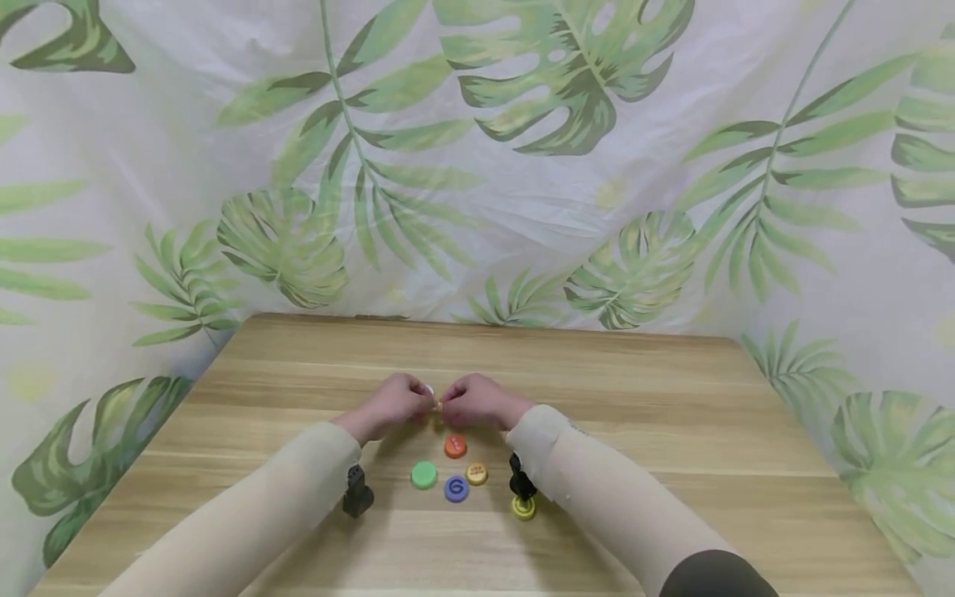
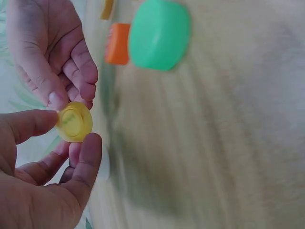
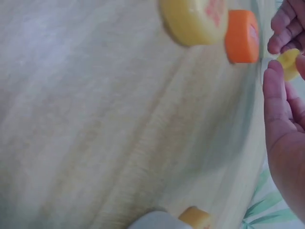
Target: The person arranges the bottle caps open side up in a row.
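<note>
Both hands meet above the far part of the wooden table in the head view. My left hand [image 1: 395, 400] [image 2: 47, 176] pinches a small yellow cap [image 2: 75, 122] between its thumb and a fingertip. On the opposite side of that cap, my right hand [image 1: 481, 401] [image 3: 286, 119] has its fingertips at the rim, with the yellow cap [image 3: 288, 65] between finger and thumb. Faint marks show on the cap's round face. A whitish round thing [image 1: 429, 390] lies partly hidden behind the left fingers.
Nearer on the table [image 1: 418, 547] lie a red-orange cap [image 1: 455, 445], a green one [image 1: 424, 474], an orange-yellow one [image 1: 476, 473] and a blue one [image 1: 456, 488]. Another yellow cap [image 1: 524, 507] lies beside the right forearm. A leaf-patterned cloth [image 1: 522, 207] hangs behind.
</note>
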Demonstrator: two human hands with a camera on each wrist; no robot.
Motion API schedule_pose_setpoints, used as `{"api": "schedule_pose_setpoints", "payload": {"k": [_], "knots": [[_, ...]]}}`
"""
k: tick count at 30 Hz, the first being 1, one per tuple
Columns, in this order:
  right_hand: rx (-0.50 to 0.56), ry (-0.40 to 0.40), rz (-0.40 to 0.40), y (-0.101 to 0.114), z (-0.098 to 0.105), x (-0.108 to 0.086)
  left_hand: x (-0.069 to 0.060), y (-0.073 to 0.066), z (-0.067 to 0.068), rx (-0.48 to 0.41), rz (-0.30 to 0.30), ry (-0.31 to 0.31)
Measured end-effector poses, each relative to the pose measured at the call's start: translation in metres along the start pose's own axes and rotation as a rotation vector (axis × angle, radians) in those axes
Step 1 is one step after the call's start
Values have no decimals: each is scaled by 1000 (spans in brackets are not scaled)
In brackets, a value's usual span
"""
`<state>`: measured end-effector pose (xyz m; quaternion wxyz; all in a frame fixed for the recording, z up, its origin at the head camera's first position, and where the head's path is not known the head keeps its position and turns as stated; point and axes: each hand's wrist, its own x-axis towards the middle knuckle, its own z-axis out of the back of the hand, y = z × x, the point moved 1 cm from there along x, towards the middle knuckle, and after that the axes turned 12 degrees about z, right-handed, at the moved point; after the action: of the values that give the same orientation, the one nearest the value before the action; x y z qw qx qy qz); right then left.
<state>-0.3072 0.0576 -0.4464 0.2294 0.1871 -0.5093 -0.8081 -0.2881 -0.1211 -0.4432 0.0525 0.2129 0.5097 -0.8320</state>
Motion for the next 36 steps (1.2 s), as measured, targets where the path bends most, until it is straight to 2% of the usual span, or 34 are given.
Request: {"api": "schedule_pose_setpoints", "payload": {"k": [7, 10, 16, 19, 23, 28, 36], "knots": [[198, -117, -39, 3, 4, 5, 9, -10, 5, -124, 34, -52], [214, -164, -58, 2, 4, 7, 12, -11, 5, -147, 42, -58], [271, -303, -41, 0, 3, 10, 17, -17, 2, -190, 42, -64], [315, -350, -18, -2, 4, 11, 18, -20, 1, -165, 38, -67], [366, -366, -42, -5, 5, 13, 20, -24, -1, -112, 33, -65], [393, -355, -112, -9, 5, 14, 22, -25, -3, -71, 38, -47], [347, -304, -160, -15, 11, 13, 19, -30, -12, -3, 34, -31]]}}
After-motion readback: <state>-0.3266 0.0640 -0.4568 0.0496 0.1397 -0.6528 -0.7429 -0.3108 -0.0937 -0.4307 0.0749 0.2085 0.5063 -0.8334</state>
